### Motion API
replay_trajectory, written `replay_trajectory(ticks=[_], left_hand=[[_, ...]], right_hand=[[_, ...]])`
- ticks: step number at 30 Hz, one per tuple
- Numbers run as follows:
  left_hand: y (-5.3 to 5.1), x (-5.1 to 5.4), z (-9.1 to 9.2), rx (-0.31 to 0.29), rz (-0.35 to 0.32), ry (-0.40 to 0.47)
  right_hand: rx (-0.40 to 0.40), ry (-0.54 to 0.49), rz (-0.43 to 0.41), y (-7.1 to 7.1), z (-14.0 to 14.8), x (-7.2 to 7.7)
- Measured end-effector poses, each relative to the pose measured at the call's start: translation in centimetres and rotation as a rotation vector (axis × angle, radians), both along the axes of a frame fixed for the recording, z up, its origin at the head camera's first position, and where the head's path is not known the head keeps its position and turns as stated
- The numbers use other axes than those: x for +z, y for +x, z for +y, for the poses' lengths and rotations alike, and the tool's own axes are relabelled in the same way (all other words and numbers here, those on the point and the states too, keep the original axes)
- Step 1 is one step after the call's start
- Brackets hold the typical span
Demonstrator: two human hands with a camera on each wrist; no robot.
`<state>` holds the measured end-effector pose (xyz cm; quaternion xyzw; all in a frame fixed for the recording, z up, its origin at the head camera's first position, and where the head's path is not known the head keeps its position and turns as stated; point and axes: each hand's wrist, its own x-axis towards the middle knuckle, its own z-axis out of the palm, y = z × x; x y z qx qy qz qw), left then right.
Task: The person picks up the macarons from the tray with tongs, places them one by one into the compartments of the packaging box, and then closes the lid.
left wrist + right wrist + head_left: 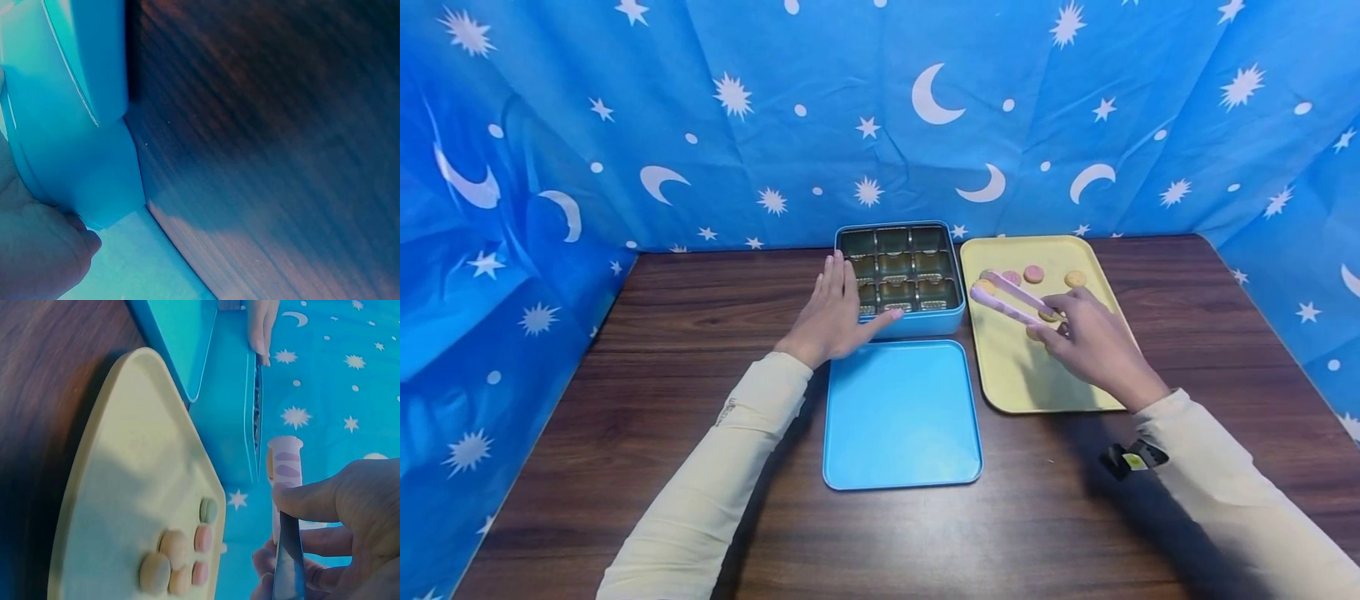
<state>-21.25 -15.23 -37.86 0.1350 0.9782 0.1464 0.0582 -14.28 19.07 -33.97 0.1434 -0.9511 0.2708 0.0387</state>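
Observation:
My right hand point(1093, 337) grips pink-and-white tongs point(1011, 310) above the pale yellow tray. Between the tong tips sits a yellow macaron point(984, 287), raised off the tray; its edge shows in the right wrist view. My left hand point(831, 317) rests on the left side of a blue box point(925, 323), fingers straight along the rim and thumb over the front corner. Inside the box is a gold-brown divider insert point(897, 267) with several compartments, in which I see no macarons. The hand covers part of the left compartments.
The yellow tray point(1007, 379) holds several macarons, among them a pink macaron point(1033, 273), a yellow macaron point(1075, 278) and a green macaron point(209, 510). A blue lid point(902, 417) lies in front of the box. Behind the table hangs a blue star-and-moon cloth point(835, 100).

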Motion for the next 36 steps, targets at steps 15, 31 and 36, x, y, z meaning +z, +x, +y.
replay_trajectory(ticks=[15,31,36], left_hand=[[-0.1,-0.1,0.3,0.004,0.007,-0.015],[-0.1,0.1,0.2,0.005,0.005,-0.030],[-0.1,-0.1,0.1,0.002,0.012,-0.031]], right_hand=[[0.010,-0.010,-0.049,-1.4,-3.0,-0.7],[-0.005,-0.029,-0.078,-2.0,-4.0,-1.2],[-0.005,-0.020,-0.071,-2.0,-3.9,-1.1]])
